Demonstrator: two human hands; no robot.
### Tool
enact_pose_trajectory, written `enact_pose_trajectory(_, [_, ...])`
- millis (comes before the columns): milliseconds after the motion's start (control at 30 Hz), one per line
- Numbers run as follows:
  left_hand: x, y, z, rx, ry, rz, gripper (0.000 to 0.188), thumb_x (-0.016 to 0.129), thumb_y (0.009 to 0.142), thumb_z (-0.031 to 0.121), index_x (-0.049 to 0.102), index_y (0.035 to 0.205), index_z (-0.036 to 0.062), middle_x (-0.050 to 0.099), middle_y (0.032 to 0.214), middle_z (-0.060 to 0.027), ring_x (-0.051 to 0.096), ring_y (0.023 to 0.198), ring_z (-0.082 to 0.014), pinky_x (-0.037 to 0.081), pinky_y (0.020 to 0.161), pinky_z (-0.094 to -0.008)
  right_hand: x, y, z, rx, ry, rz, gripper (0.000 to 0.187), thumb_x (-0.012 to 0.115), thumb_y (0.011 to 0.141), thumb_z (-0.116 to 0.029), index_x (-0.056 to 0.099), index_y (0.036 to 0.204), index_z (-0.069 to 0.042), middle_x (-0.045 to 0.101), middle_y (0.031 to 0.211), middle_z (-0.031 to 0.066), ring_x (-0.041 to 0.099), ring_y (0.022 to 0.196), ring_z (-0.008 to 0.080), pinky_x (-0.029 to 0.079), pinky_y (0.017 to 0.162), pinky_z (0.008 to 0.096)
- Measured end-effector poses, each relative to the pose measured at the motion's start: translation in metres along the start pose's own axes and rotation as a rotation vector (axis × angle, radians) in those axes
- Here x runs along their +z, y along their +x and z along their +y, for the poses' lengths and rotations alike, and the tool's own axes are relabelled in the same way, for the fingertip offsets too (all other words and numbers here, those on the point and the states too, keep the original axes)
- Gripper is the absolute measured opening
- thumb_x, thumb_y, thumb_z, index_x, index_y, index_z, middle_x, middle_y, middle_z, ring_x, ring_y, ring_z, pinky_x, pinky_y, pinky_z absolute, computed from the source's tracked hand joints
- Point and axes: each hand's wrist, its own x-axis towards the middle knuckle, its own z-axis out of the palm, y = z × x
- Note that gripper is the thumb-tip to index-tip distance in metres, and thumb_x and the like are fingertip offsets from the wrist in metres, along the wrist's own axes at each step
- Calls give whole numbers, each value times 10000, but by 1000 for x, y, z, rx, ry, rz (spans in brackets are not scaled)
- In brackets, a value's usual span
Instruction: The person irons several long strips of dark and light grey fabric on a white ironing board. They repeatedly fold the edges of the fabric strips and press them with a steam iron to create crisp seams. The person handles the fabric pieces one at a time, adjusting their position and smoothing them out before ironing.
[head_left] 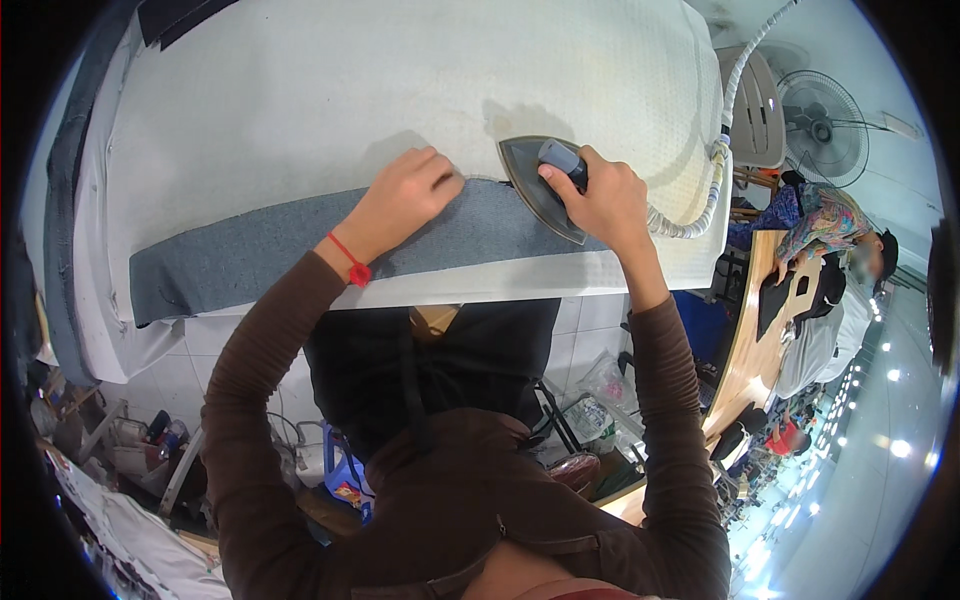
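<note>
One long, blue-grey fabric strip [465,227], curved.

Bright, fairly even light; soft shadows fall on the pale counter [300,100] just beyond the hands [408,198]. Ceiling lamps [900,448] glare well to their right, amid soft, indistinct detail. Fisheye distortion bends edges toward the black rim.

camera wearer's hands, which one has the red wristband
The left hand wears the red band; the right hand, gripping the iron, has a bare wrist.
</note>
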Motion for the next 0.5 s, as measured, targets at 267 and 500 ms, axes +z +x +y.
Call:
enact_pose_trajectory(267, [5, 4, 15, -321, -135, -8, 161, 816, 925, 60, 768, 1078, 55, 682, 1039, -61, 647, 1004, -252, 496, 881, -408, 3, 3, 0, -8, 6, 15, 732, 745, 991, -728, 819, 1015, 0, 742, 661, 172, 787, 632, 363, 614, 597, 444])
enact_pose_trajectory(500, [9, -7, 12, -10, 123, 8, 186, 764, 848, 64, 761, 1032, 41, 672, 1014, -68, 655, 998, -234, 544, 870, -368, 4, 1, -4, -20, -5, 31, 737, 736, 993, -735, 815, 1000, -2, 741, 657, 170, 787, 622, 357, 614, 588, 436])
